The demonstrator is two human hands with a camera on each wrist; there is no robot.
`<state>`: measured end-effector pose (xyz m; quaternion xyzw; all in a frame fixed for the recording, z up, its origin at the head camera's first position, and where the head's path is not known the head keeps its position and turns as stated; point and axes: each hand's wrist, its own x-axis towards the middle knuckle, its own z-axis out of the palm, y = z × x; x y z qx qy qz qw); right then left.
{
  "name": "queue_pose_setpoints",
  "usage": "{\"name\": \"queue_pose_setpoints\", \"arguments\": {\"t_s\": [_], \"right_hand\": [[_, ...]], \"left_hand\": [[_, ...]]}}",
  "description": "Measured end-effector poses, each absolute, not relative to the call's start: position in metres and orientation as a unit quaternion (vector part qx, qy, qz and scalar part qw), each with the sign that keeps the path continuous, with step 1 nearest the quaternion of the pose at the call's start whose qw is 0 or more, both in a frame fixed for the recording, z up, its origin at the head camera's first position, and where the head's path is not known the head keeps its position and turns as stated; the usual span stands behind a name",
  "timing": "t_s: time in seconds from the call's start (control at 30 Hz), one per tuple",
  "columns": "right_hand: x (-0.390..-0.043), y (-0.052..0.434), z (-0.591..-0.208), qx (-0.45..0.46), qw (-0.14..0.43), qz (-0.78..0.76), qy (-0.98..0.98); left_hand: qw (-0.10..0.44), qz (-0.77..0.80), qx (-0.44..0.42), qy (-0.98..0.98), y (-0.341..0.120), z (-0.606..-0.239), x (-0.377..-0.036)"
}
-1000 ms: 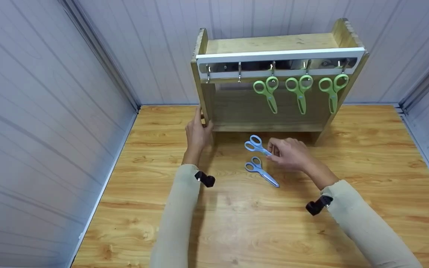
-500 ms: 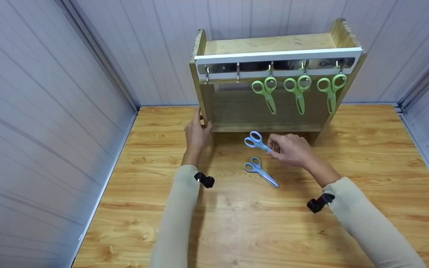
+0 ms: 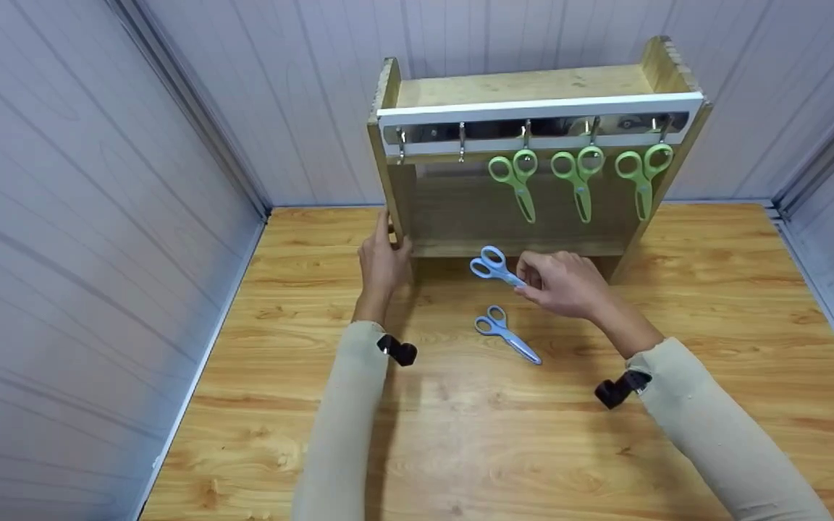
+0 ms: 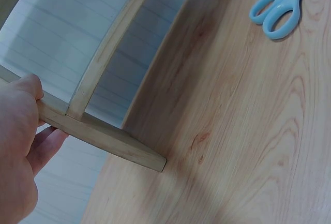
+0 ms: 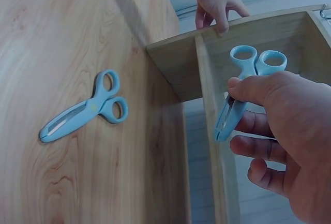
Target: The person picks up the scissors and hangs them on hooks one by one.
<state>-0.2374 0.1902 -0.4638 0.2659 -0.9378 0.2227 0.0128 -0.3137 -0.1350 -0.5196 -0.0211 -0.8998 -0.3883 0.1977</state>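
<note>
My right hand [image 3: 565, 284] pinches a pair of light-blue scissors [image 3: 502, 272] by the blade end, between thumb and fingers. Its two handle loops point up and to the left, in front of the lower edge of a wooden rack [image 3: 392, 189]. Seen from the right wrist, the thumb [image 5: 251, 87] lies across the scissors just below the loops. My left hand [image 3: 382, 262] grips the rack's left side panel [image 4: 98, 131], thumb on one side and fingers on the other. A second pair of light-blue scissors [image 3: 508, 335] lies on the table below the held pair.
Across the rack's front runs a metal hook rail [image 3: 493, 130]. Green scissors [image 3: 521, 185], [image 3: 580, 184], [image 3: 643, 187] hang by one loop from its right-hand hooks. Two hooks at the left, including one hook [image 3: 462, 145], bear nothing. Panelled walls [image 3: 98, 217] enclose the wooden table [image 3: 460, 449].
My right hand has lifted the held scissors slightly up and away from the pair on the table. The left hand keeps its grip on the rack.
</note>
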Motion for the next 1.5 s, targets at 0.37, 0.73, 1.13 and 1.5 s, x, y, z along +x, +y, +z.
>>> {"name": "queue_pose_setpoints", "arguments": {"t_s": [0.37, 0.73, 1.13, 1.5], "right_hand": [[-0.239, 0.185, -0.453, 0.26, 0.002, 0.215, -0.941], [-0.243, 0.178, -0.436, 0.268, 0.011, 0.222, -0.938], [-0.246, 0.17, -0.42, 0.27, 0.02, 0.227, -0.936], [-0.247, 0.163, -0.408, 0.276, 0.031, 0.234, -0.932]], "left_hand": [[0.191, -0.398, -0.011, -0.897, -0.135, -0.519, -0.312], [0.192, -0.396, -0.015, -0.898, -0.135, -0.518, -0.313], [0.204, -0.391, -0.018, -0.897, -0.134, -0.52, -0.313], [0.193, -0.396, -0.01, -0.898, -0.134, -0.519, -0.314]]}}
